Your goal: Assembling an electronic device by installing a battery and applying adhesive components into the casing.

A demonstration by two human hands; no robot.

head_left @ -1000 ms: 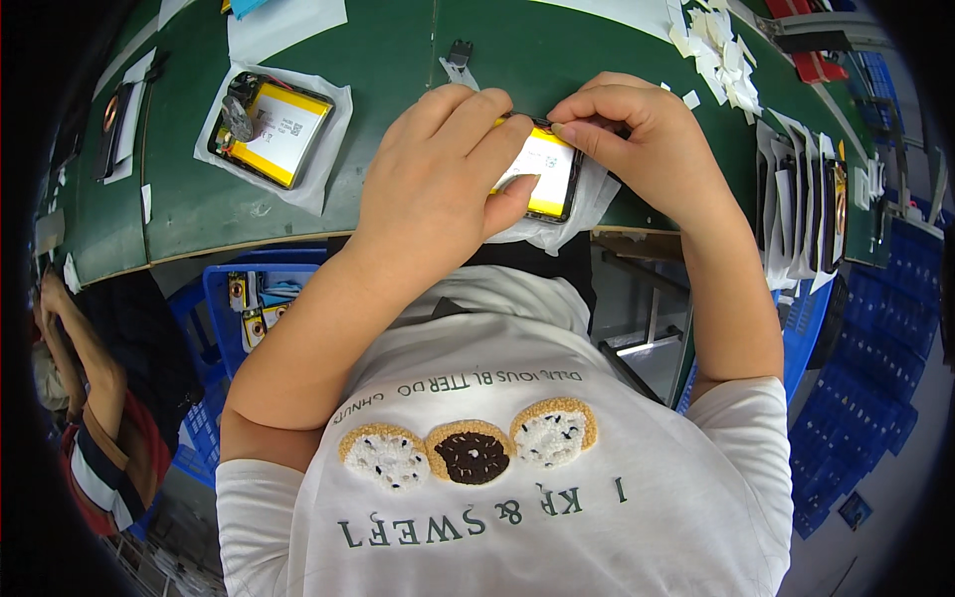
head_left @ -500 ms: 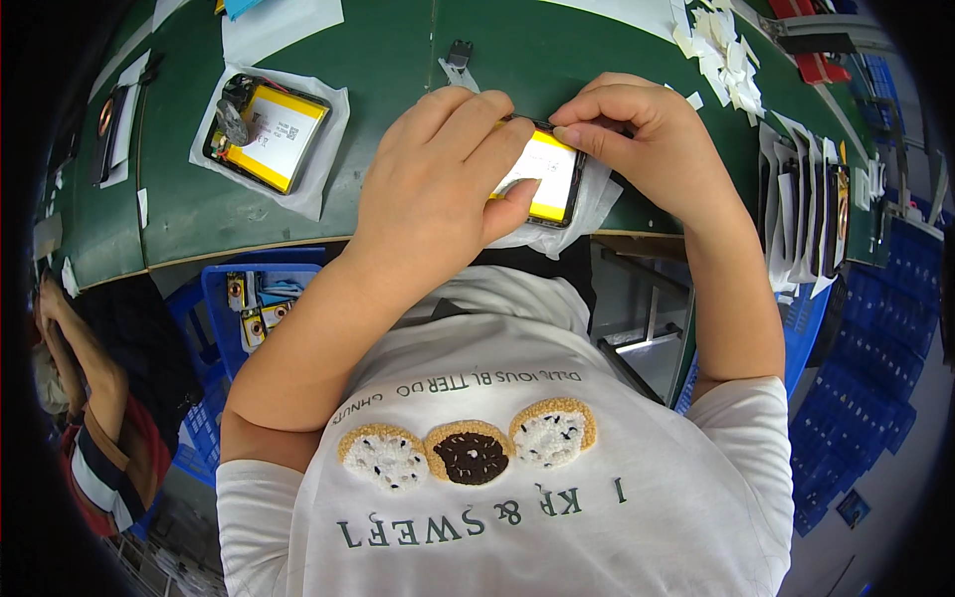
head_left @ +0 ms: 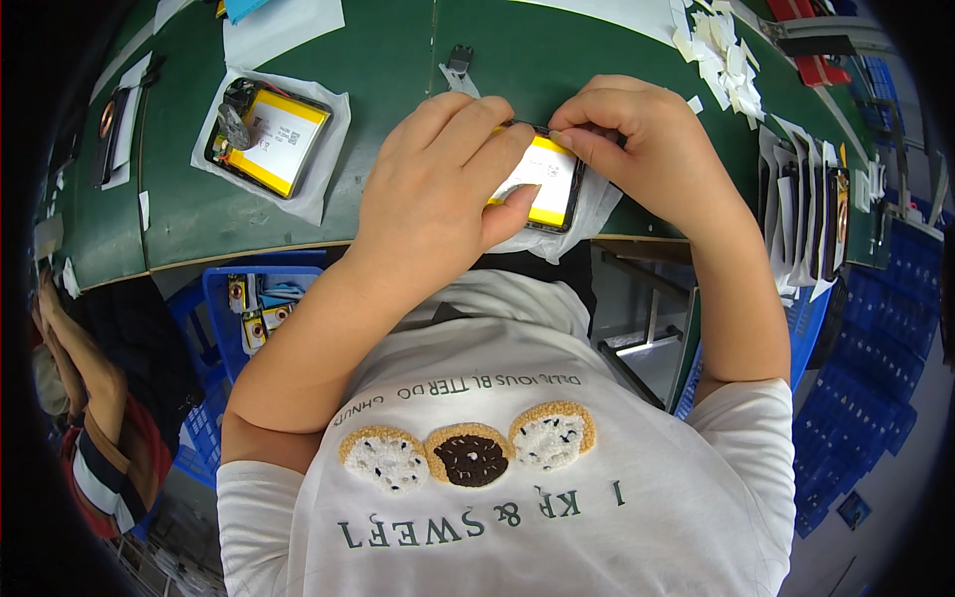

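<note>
- Two hands meeting at the bench point(head_left: 398, 90) edge: left hand point(head_left: 438, 189) lying flat over one end of the device point(head_left: 542, 184), thumb pressing its pale label, fingers curling over its far rim.
- Right hand point(head_left: 647, 149) pinching the device's upper right corner, fingertips point(head_left: 567, 137) closed together on the dark frame.
- Device sitting at the near edge of the green bench, on a white sheet point(head_left: 587, 214) hanging slightly over the rim; showing a yellow rectangle with a white label inside a black frame.
- Second device point(head_left: 269, 134) lying well to the left on its own white sheet point(head_left: 328, 159), untouched: same yellow block, white rectangular label with small dark print, black frame, a round grey part at its upper left corner.
- Lying along the bench's far left: a dark slim unit point(head_left: 111, 124) with a round copper-coloured ring.
- Standing on edge along the right rim: a row of wrapped units point(head_left: 801, 224) in white sleeves.
- Scattering near the top right: white paper scraps point(head_left: 726, 70).
- Sitting under the bench at left: a blue crate point(head_left: 254, 303) holding more yellow-and-black parts.
- Showing at the lower left: another person's striped sleeve point(head_left: 95, 478).
</note>
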